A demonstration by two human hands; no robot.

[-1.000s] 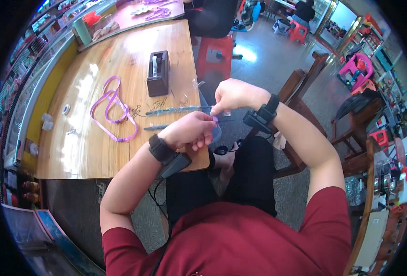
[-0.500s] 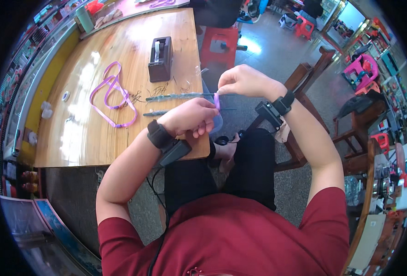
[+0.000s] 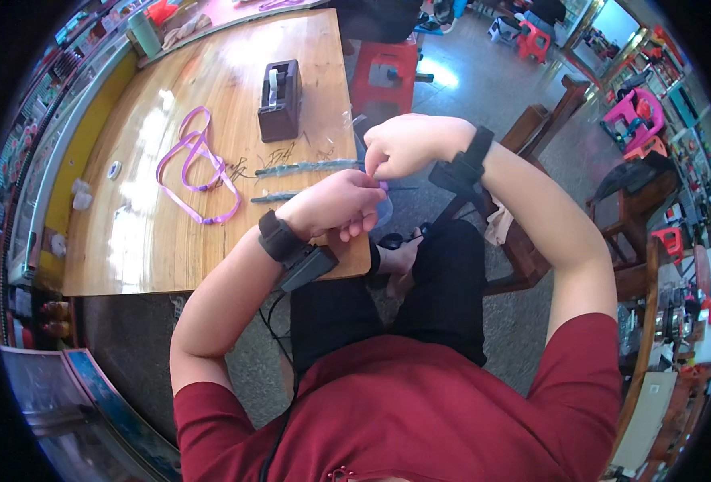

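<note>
Two thin dark rods, the far one (image 3: 307, 167) and the near one (image 3: 271, 198), lie taped side by side on the wooden table and jut past its right edge. At their jutting ends a short piece of purple ribbon (image 3: 383, 185) shows between my hands. My left hand (image 3: 335, 205) is closed in a pinch on the ribbon, over the near rod. My right hand (image 3: 415, 145) pinches beside it with bent fingers; what lies in its fingertips is hidden. A loose purple ribbon (image 3: 231, 191) lies looped on the table to the left.
A dark tape dispenser (image 3: 281, 100) stands on the wooden table (image 3: 154, 257), beyond the rods. A small tape roll (image 3: 114, 169) lies at the left. A red stool (image 3: 383, 76) is off the table's far right corner. A wooden chair (image 3: 524, 233) stands at my right.
My right hand has moved left and a little nearer, turning its knuckles over, and now meets my left fingers. Less purple ribbon shows. My left hand has barely moved.
</note>
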